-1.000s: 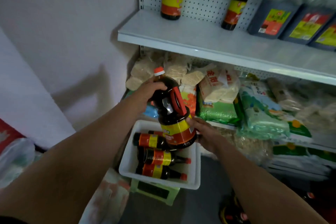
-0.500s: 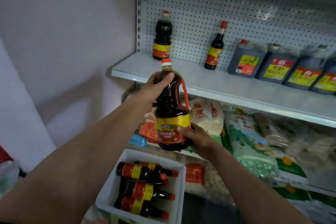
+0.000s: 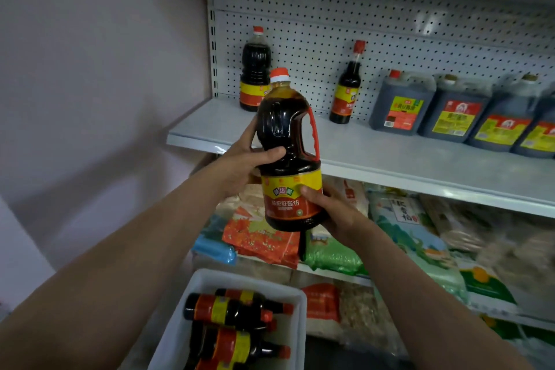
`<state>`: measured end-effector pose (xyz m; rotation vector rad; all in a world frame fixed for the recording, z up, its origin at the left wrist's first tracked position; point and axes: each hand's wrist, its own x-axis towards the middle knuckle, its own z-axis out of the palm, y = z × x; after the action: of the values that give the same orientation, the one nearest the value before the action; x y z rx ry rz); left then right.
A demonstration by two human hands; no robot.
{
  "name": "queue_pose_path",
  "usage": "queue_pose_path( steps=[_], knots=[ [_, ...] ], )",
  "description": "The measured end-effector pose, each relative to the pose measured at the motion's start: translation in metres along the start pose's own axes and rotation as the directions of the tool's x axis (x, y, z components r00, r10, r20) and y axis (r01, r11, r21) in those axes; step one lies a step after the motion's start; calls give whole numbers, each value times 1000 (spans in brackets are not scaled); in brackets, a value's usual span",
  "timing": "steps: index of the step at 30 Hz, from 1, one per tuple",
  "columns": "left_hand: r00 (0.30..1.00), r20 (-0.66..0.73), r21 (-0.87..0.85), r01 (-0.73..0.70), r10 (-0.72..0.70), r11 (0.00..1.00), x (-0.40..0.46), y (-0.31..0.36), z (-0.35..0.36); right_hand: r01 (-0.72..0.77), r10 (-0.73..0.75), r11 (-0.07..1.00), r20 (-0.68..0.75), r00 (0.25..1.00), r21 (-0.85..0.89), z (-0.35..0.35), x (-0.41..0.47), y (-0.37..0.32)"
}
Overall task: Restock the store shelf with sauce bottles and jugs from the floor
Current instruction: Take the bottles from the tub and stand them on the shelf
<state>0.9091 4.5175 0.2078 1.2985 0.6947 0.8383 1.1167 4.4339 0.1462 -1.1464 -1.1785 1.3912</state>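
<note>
My left hand grips the jug at its shoulder, my right hand cups its base, upright before the shelf. Next I'd set it beside the bottle.

A dark sauce jug with a red cap, red handle and yellow-and-red label is upright in the air before the white shelf. On the shelf stand two bottles (well apart) and square jugs; more bottles lie in a white bin.
</note>
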Motion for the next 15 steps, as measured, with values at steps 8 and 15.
queue_pose_path(
  steps=[8,15],
  knots=[
    [995,-100,37,-20,24,999,84,48,-17,102,-124,989,-222,967,-106,-15,81,-50],
    [996,-77,-6,-52,51,999,144,43,-50,109,-160,964,-206,965,-242,-22,137,-58]
  ],
)
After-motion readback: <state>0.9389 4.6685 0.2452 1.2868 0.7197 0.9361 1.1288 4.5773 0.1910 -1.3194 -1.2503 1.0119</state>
